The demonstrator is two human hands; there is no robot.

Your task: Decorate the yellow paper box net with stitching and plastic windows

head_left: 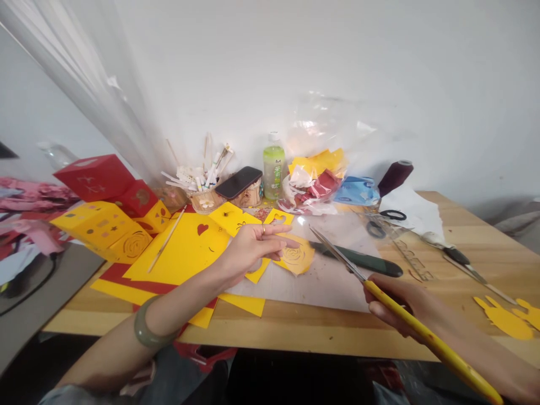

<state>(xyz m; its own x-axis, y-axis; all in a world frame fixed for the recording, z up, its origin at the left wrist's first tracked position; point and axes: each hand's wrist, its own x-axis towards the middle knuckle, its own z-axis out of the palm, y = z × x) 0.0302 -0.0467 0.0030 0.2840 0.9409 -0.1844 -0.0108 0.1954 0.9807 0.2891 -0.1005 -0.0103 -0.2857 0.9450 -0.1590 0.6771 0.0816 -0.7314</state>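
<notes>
My left hand [248, 250] reaches over the middle of the table, a ring on one finger, its fingers at the edge of a small yellow paper cut-out [297, 257] with a swirling rose pattern. It appears to grip that edge; the thumb's contact is partly hidden. My right hand [394, 304] is closed around long yellow tweezers [388, 301] with thin metal tips. Those tips point up and left, just above and to the right of the cut-out, apart from it. A dark green-handled tool [367, 261] lies behind the tweezers on a pale mat [270, 287].
Yellow sheets [181, 247] and red and yellow paper boxes [113, 225] occupy the left. Along the back stand a pen basket [205, 199], a phone [239, 183], a green bottle [274, 169] and a scrap bag [314, 183]. Black-handled scissors [392, 215] and rabbit cut-outs [504, 318] lie right.
</notes>
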